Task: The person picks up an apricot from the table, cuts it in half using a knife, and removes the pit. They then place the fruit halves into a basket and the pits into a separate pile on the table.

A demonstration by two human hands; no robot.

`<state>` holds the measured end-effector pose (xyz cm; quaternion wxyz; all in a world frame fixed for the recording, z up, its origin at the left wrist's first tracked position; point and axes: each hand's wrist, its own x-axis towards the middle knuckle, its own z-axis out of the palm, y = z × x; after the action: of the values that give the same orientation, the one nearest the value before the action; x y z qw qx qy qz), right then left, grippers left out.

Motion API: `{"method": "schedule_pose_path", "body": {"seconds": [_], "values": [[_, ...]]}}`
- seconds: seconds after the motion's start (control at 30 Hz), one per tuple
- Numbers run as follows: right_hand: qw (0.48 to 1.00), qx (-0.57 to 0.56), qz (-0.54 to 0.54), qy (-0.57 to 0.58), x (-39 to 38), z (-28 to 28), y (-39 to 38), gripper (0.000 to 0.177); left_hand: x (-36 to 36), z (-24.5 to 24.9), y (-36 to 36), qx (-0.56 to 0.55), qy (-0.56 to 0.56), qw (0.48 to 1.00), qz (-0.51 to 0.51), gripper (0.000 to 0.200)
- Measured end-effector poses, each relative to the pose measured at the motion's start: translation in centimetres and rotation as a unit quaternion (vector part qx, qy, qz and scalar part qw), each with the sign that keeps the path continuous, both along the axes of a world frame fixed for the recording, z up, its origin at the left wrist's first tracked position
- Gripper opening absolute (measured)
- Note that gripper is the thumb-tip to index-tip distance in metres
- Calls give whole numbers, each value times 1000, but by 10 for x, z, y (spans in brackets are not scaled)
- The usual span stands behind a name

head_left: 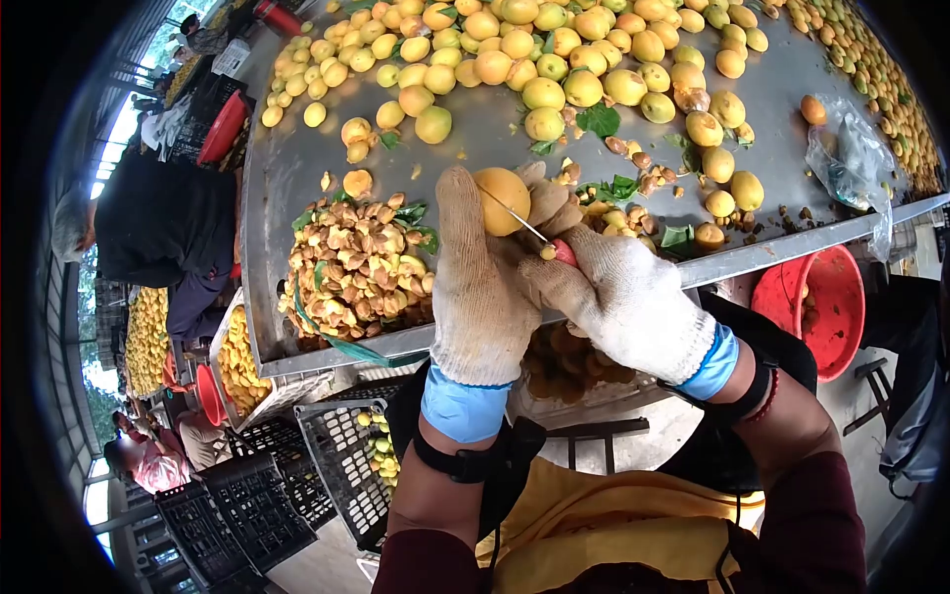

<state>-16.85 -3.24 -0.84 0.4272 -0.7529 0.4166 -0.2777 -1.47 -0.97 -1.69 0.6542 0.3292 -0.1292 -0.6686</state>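
Observation:
An orange-yellow apricot (502,198) sits in my left hand (482,282), thumb along one side and fingers behind it. My right hand (628,287) grips a small knife (564,251) by its red handle, and the thin blade lies against the apricot's skin. Both hands wear off-white knit gloves with blue cuffs beneath. Left of my hands, a heap of brown apricot pits (361,262) with scraps of flesh and green leaves covers the near edge of the metal table (341,124).
Many loose apricots (495,64) spread over the table's far side. A clear plastic bag (851,158) lies at right, above a red basin (811,307). Black crates (346,465) stand on the floor at lower left. Another person (163,223) bends nearby at left.

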Motion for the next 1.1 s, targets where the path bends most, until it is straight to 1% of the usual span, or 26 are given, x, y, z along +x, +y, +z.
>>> {"method": "schedule_pose_path", "body": {"seconds": [0.03,0.07,0.1,0.13,0.17,0.2,0.23,0.27,0.33,0.37,0.4,0.43,0.47,0.5,0.53,0.6,0.63,0.67,0.73,0.8,0.87,0.93,1.0,1.03,1.07,1.1], "values": [[999,43,0,7,-3,7,0,42,5,2,-1,1,1,1000,0,65],[996,87,1,14,-5,10,-1,43,12,9,-1,-88,-341,936,13,61],[989,148,1,20,-8,10,-3,43,16,12,-1,-166,-639,750,24,56],[989,148,0,21,-8,9,-2,43,15,13,-1,-166,-639,751,24,56],[991,133,3,26,-8,7,-1,43,13,13,-2,-108,-476,872,33,55],[992,118,5,33,-8,7,0,43,10,12,-3,-45,-291,955,38,53],[998,65,0,14,-6,7,2,43,8,6,-3,-64,-236,969,40,50],[998,66,1,16,-4,1,2,43,6,-3,-4,-63,-235,969,41,50],[992,-81,-40,88,2,-11,-3,41,0,-6,-13,-13,-136,987,84,50],[992,-58,-22,111,-3,-9,-3,40,-3,-1,-9,6,-120,989,84,53],[992,-61,-25,112,-5,-6,-2,40,-3,6,-6,3,-119,989,82,53],[995,-44,-17,91,-6,-5,-2,40,1,12,-3,8,-226,973,35,53],[997,-31,-7,69,-7,-2,-3,40,3,15,-2,11,-330,944,-10,53],[996,-13,6,93,-10,4,-2,41,1,11,-2,7,-337,941,5,51],[996,-41,2,79,-10,-2,-3,43,1,6,-3,-4,-337,941,8,51],[998,-20,10,65,-4,-14,-7,44,-2,-4,-3,21,-195,980,32,49],[996,8,23,88,-5,-12,-9,44,-6,-5,-4,48,-145,986,62,51],[996,5,22,88,-4,-8,-10,44,-8,-4,-3,45,-145,986,62,51],[998,60,31,7,-4,1,-8,45,-11,-2,-1,36,-95,993,53,56],[997,76,34,-4,-4,1,-6,47,-13,-3,0,28,-84,995,50,57],[992,122,32,3,-3,-5,-5,48,-12,-3,3,21,-76,996,49,59],[991,132,36,0,-2,-6,-5,48,-11,-4,3,0,-65,997,30,61],[977,186,58,-90,-2,-2,-4,48,-10,-2,4,-2,-84,996,31,62],[958,275,54,-60,-3,9,-4,46,-9,0,4,0,-111,993,30,62],[957,277,55,-59,-4,9,-6,46,-8,1,5,2,-137,990,30,61],[982,177,61,-17,-7,9,-9,46,-6,1,4,4,-137,990,31,61]]}}
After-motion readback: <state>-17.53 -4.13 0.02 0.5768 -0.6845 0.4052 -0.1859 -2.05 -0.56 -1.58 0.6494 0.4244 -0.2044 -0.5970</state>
